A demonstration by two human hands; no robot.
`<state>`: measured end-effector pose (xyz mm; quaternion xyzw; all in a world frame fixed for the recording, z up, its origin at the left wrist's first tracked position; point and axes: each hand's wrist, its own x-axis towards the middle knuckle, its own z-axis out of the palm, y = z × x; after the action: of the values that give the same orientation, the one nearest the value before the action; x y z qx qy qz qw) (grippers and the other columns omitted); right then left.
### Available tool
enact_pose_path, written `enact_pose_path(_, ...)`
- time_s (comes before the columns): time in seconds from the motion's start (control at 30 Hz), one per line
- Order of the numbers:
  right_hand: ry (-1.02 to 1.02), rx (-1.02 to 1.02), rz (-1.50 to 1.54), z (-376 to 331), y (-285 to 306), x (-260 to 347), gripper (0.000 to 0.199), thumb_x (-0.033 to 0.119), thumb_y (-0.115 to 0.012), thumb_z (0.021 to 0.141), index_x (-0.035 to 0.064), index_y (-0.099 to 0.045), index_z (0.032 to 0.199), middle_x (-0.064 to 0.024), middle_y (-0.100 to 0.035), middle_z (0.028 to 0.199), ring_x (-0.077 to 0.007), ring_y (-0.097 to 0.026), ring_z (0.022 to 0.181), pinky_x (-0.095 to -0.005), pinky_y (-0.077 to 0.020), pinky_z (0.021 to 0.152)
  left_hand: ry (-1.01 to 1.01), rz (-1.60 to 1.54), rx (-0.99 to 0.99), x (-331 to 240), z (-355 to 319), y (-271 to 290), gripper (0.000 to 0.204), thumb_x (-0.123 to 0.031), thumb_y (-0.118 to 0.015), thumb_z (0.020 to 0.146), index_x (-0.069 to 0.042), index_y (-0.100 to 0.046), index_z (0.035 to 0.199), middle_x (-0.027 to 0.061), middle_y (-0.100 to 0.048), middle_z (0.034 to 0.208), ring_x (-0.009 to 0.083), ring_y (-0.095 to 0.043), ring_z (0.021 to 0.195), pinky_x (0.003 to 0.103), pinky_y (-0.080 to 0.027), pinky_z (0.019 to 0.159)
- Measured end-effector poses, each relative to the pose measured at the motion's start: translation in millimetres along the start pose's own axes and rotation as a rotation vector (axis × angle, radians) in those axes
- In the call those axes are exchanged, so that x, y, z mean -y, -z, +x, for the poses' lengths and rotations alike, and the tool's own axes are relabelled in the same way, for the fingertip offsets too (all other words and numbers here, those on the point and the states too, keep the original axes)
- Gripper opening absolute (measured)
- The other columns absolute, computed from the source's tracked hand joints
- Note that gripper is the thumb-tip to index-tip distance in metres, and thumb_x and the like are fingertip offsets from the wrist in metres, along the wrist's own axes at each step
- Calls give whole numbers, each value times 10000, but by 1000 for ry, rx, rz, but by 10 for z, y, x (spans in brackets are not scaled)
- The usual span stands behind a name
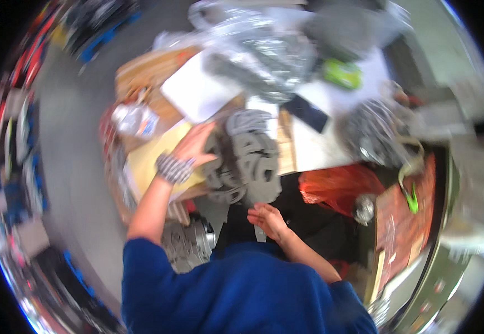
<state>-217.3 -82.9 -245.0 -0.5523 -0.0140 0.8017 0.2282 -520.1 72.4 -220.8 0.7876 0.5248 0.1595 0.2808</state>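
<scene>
Several flat grey pieces with cut-out openings lie in an overlapping group at the near edge of the table. The largest grey cut-out piece reaches out past that edge toward me. My right hand is at its near tip, fingers curled against it; blur hides the exact grip. Open, with fingers stretched out, my left hand is beside the left grey cut-out piece, over a yellowish sheet. A checkered band is round my left wrist. Another grey piece lies farther back.
Clear plastic bags, a white sheet, a dark phone-like slab and a green packet cover the table. An orange-red bag sits at right, near a reddish board. A silvery machine part is below left.
</scene>
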Motion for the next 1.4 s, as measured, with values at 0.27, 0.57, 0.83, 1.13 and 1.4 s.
enact_pose_path(0.27,368,-171,70,-971,942,85,197,183,-574,928,31,-628,1041,-102,-661,910,-175,-644,820,-308,-554,729,313,-519,-840,-1127,83,-265,267,-39,-517,949,51,-534,1200,147,-618,1105,198,-600,947,283,-520,767)
enact_pose_path(0.57,1041,-231,-73,-2394,2143,313,146,121,-593,922,-5,-633,985,-24,-652,853,-82,-600,796,-243,-502,747,-509,-551,-55,-4547,956,-1650,130,5,-575,860,-6,-641,972,96,-619,810,180,-597,710,272,-485,651)
enact_pose_path(0.83,1304,-822,371,-3324,3667,-150,101,57,-627,890,-2,-635,972,-23,-655,837,-82,-605,762,-228,-500,707,-1237,-349,325,-7226,1466,-3644,148,-127,-632,829,-35,-653,944,126,-647,918,302,-617,879,377,-504,768)
enact_pose_path(1.13,1281,-886,421,-3552,4106,-541,126,17,-595,901,-48,-599,1009,-98,-661,853,-139,-640,773,-266,-536,735,-1027,266,190,-8358,1846,-5304,186,-98,-530,807,-47,-707,839,150,-657,1018,243,-630,932,367,-538,735)
enact_pose_path(1.4,1260,-773,287,-3597,4336,-434,185,113,-562,941,-38,-563,1049,-97,-611,802,-160,-605,735,-268,-522,655,-923,-399,144,-7793,1829,-4632,97,-126,-597,722,-28,-602,720,170,-601,708,343,-611,670,418,-506,615)
